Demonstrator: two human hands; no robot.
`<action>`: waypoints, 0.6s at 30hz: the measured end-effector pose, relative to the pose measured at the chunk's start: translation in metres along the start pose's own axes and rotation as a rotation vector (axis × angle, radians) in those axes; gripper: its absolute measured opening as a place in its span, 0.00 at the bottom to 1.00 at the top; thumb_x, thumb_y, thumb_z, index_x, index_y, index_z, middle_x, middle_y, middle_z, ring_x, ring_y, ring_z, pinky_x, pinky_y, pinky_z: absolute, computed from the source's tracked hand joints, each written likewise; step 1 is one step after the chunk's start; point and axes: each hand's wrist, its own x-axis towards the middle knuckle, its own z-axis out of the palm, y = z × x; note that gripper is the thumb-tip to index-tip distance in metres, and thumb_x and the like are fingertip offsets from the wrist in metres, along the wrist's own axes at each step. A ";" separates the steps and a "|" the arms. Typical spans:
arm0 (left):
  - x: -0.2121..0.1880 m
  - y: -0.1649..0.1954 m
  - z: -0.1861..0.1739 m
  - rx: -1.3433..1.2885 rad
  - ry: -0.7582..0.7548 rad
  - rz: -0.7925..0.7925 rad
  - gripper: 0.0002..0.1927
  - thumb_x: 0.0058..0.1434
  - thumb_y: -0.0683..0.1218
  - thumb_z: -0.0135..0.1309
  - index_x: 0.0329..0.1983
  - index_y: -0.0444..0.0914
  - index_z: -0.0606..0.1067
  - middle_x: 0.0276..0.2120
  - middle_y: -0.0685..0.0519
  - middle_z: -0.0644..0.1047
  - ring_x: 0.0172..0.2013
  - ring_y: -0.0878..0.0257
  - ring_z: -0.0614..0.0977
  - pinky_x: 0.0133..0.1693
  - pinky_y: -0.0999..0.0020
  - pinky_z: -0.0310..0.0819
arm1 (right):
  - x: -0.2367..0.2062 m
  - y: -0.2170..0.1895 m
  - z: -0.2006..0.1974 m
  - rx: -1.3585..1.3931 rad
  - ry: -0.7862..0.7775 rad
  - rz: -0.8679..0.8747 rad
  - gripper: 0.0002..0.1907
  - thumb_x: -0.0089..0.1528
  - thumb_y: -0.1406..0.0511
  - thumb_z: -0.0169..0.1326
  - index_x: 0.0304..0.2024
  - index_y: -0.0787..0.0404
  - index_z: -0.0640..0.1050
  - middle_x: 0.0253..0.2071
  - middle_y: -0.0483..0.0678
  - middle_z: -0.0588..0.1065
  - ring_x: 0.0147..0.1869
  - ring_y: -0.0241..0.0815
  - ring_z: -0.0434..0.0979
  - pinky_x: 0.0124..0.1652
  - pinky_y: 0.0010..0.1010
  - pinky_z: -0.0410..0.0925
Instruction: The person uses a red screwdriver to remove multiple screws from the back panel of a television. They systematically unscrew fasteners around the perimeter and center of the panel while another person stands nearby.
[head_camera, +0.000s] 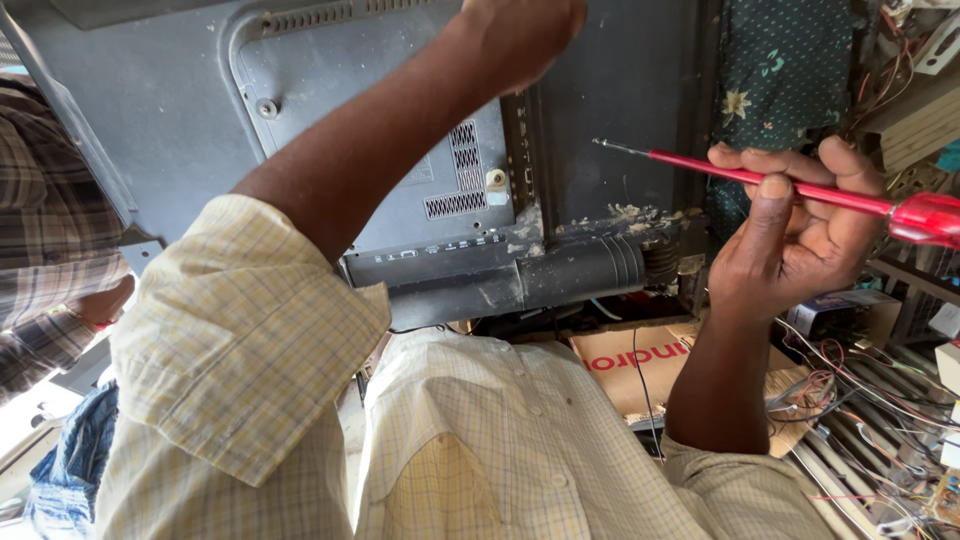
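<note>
The grey back of a flat television stands in front of me, with a lighter rear cover held by a screw and vent slots. My left hand reaches up against the panel near the top edge of the view; its fingers are hidden. My right hand is raised to the right of the set and grips a red-shafted screwdriver. The screwdriver lies level, with its thin metal tip pointing left, just off the dark panel. Its red handle sticks out to the right.
Another person's plaid sleeve and hand are at the left by the television's edge. A cardboard box lies below the set. Tangled wires and circuit parts crowd the right side. A green floral cloth hangs behind.
</note>
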 end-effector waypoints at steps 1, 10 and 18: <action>-0.002 0.001 -0.001 0.031 0.012 0.019 0.06 0.61 0.38 0.58 0.33 0.43 0.82 0.20 0.54 0.81 0.15 0.71 0.80 0.14 0.71 0.73 | 0.000 0.000 0.000 0.004 0.004 0.000 0.16 0.81 0.73 0.49 0.69 0.65 0.63 0.46 0.63 0.78 0.51 0.49 0.85 0.55 0.47 0.85; -0.002 -0.010 -0.017 -0.012 -0.338 0.008 0.03 0.61 0.40 0.59 0.34 0.42 0.82 0.30 0.53 0.83 0.26 0.61 0.84 0.28 0.61 0.77 | 0.002 -0.001 -0.001 0.008 0.039 -0.007 0.16 0.81 0.74 0.48 0.69 0.66 0.62 0.47 0.64 0.78 0.50 0.50 0.84 0.56 0.48 0.85; 0.017 -0.036 -0.045 -0.790 -0.347 -0.311 0.12 0.72 0.45 0.50 0.40 0.34 0.81 0.32 0.47 0.82 0.26 0.64 0.79 0.31 0.62 0.75 | -0.003 -0.003 -0.010 -0.005 0.056 0.032 0.14 0.82 0.74 0.47 0.68 0.66 0.61 0.48 0.63 0.77 0.50 0.49 0.83 0.56 0.45 0.82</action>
